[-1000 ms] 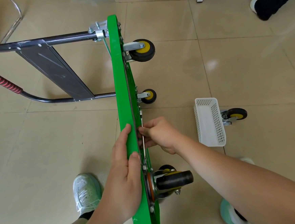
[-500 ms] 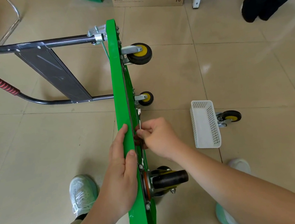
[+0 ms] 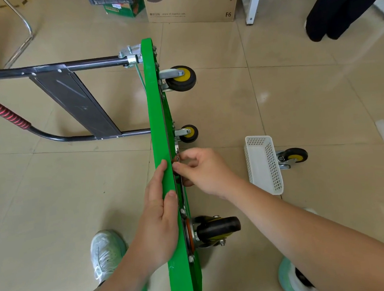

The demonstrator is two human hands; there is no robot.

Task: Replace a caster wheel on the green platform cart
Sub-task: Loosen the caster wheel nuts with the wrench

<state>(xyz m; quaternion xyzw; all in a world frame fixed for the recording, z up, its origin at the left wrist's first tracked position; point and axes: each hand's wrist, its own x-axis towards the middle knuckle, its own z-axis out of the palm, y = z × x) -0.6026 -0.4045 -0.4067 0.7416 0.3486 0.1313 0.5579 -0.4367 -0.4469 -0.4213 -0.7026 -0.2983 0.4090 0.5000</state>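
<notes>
Green platform cart [image 3: 159, 125] stands on its long edge on the tiled floor, underside facing my right, folded handle [image 3: 42, 69] lying out to the left. Three casters show on the underside: two yellow-hubbed ones at the far end [image 3: 181, 78] [image 3: 187, 133] and a near caster [image 3: 216, 229], seen edge-on and seated against its plate. A loose caster [image 3: 293, 157] lies on the floor just behind the white basket [image 3: 262, 165], well apart from the cart. My left hand [image 3: 157, 217] clasps the deck's upper edge, thumb on top, steadying it. My right hand [image 3: 204, 169] has its fingers curled and thumb and forefinger pinched at a slim metal piece [image 3: 177, 149] against the underside; wrench or bracket, cannot tell. Judgement: one wheel is off and I am mid-fastening. I cannot tell whether the near caster is the replacement, or whether the fourth corner is fitted. Left to do: finish the bolts, then right the cart.
</notes>
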